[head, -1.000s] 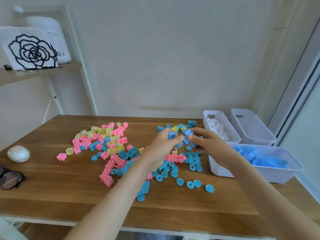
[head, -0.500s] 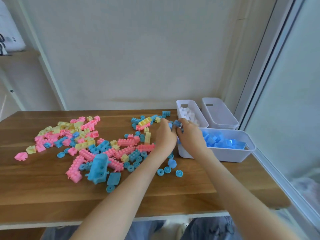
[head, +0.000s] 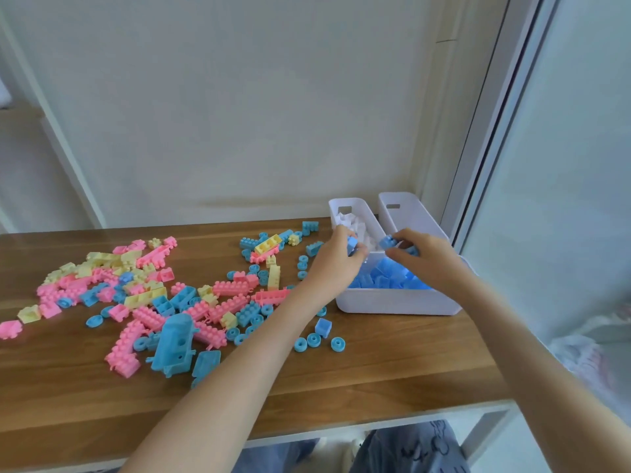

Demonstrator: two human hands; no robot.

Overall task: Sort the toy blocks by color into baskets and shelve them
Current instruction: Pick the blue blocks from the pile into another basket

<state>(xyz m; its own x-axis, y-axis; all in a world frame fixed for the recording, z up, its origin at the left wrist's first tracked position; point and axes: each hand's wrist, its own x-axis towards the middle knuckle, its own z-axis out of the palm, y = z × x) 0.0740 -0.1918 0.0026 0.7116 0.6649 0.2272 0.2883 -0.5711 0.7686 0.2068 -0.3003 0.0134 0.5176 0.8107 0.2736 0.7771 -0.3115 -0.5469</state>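
Pink, yellow and blue toy blocks [head: 160, 295] lie scattered over the wooden table [head: 375, 377]. A white basket [head: 396, 303] at the right holds blue blocks. My left hand [head: 336, 262] hovers over the basket's left end, fingers closed on blue blocks [head: 352, 243]. My right hand [head: 423, 261] is above the basket too, closed on more blue blocks [head: 387, 241]. Behind them a narrow white basket [head: 345, 206] holds white blocks, and another white basket [head: 409, 206] stands beside it.
Several blue rings [head: 314, 341] and a blue cube [head: 323, 326] lie in front of the basket. A large blue vehicle-shaped piece [head: 174, 343] sits near the front. A window frame [head: 491, 131] runs along the table's right side. The wall is close behind.
Both hands carried blue blocks from the pile on the table rightward to above the basket of blue blocks. The view swung right, so the shelf at left has left the frame.
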